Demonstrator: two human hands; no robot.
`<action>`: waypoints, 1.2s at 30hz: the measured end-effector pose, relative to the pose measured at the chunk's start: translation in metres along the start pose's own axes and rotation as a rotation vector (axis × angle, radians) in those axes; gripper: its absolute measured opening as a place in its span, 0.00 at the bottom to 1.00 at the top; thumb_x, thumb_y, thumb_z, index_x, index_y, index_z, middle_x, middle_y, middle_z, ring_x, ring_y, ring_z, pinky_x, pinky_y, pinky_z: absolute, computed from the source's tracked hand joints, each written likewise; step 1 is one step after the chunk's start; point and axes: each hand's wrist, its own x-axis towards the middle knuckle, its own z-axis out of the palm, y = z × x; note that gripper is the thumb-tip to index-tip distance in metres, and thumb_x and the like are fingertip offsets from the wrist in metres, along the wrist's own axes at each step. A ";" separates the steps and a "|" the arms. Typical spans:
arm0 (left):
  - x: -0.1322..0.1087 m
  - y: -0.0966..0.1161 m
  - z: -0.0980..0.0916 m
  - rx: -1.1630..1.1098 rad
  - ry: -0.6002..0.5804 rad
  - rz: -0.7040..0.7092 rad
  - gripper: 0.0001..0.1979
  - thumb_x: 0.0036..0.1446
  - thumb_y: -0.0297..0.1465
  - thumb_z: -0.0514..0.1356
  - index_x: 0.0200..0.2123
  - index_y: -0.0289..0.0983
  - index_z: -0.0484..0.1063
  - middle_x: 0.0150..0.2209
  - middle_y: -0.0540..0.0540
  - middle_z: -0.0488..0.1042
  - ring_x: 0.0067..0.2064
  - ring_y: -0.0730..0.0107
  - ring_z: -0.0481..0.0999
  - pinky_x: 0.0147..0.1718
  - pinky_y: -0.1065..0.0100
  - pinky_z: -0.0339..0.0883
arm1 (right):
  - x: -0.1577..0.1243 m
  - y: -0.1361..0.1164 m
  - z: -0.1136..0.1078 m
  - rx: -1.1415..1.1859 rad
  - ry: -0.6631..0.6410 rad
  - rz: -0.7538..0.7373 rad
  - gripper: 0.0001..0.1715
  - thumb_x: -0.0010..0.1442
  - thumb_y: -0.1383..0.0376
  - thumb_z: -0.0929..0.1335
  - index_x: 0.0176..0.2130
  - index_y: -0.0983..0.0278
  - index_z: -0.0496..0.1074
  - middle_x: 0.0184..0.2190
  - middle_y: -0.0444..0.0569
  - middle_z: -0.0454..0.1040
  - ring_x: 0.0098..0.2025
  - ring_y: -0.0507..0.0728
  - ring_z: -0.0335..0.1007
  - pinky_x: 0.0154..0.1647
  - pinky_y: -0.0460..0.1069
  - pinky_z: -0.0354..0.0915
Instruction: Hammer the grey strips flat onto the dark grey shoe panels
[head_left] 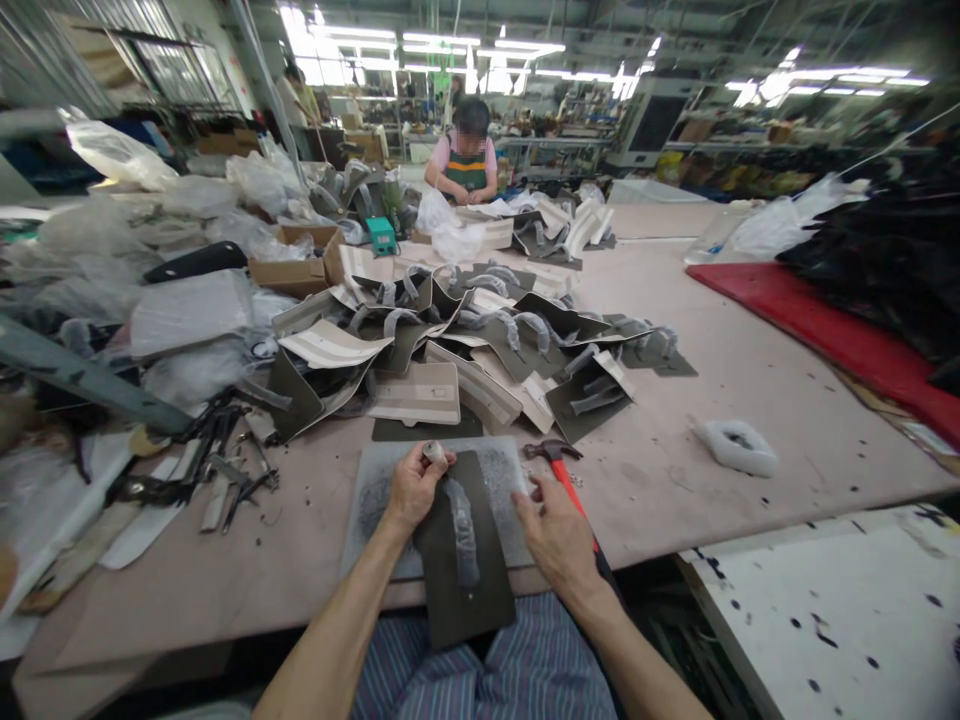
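My left hand (411, 490) is closed around a small pale cylinder (433, 452) with a round top, at the upper edge of a dark olive panel (442, 575). Wrapped in clear plastic, a curved handle (463, 530) lies lengthwise on that panel. The panel's near end overhangs the table edge above my lap. Beneath it is a grey worn board (504, 465). My right hand (553, 525) hovers by the board's right side, fingers partly curled and apart, seemingly with nothing in them. Beside it lies a claw hammer (561, 462) with a red handle, partly hidden by my hand and forearm.
A heap of panels with wrapped handles (442, 375) spreads beyond the board. Pliers and other hand tools (232, 465) lie left. A plastic-wrapped bundle (739, 447) and red sheet (832, 330) are right. Across the table, another person (466, 165) sits near a green box (382, 236).
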 end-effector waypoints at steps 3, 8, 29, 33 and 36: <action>-0.001 0.002 0.001 0.025 -0.013 0.006 0.12 0.55 0.37 0.64 0.39 0.36 0.72 0.36 0.43 0.81 0.40 0.64 0.80 0.44 0.64 0.71 | 0.006 0.052 -0.011 -0.293 0.045 0.074 0.25 0.66 0.54 0.61 0.52 0.70 0.69 0.43 0.61 0.72 0.45 0.64 0.70 0.45 0.54 0.63; 0.000 0.004 0.002 0.090 -0.029 0.025 0.10 0.56 0.36 0.62 0.39 0.36 0.73 0.36 0.43 0.81 0.40 0.63 0.80 0.44 0.65 0.71 | 0.003 0.090 -0.016 -0.312 -0.153 0.222 0.17 0.64 0.58 0.64 0.48 0.67 0.69 0.41 0.56 0.72 0.40 0.61 0.71 0.39 0.51 0.61; -0.011 -0.002 0.004 0.466 -0.084 0.204 0.09 0.56 0.29 0.59 0.39 0.39 0.77 0.35 0.45 0.81 0.36 0.62 0.79 0.39 0.65 0.69 | 0.013 -0.045 -0.065 -0.049 -0.170 -0.353 0.16 0.68 0.58 0.58 0.32 0.61 0.65 0.20 0.43 0.65 0.19 0.51 0.55 0.22 0.48 0.45; -0.011 -0.002 0.004 0.416 -0.094 0.194 0.09 0.56 0.29 0.59 0.40 0.39 0.77 0.36 0.46 0.81 0.38 0.63 0.79 0.41 0.65 0.69 | 0.024 -0.066 -0.098 0.001 -0.006 -0.433 0.17 0.70 0.57 0.57 0.31 0.60 0.63 0.19 0.41 0.63 0.18 0.50 0.54 0.22 0.47 0.46; -0.011 -0.005 0.003 0.372 -0.078 0.180 0.10 0.55 0.30 0.60 0.41 0.40 0.76 0.37 0.46 0.81 0.40 0.62 0.79 0.43 0.64 0.69 | 0.020 -0.073 -0.106 0.227 0.348 -0.343 0.19 0.71 0.54 0.54 0.33 0.59 0.61 0.21 0.42 0.64 0.20 0.51 0.58 0.24 0.47 0.53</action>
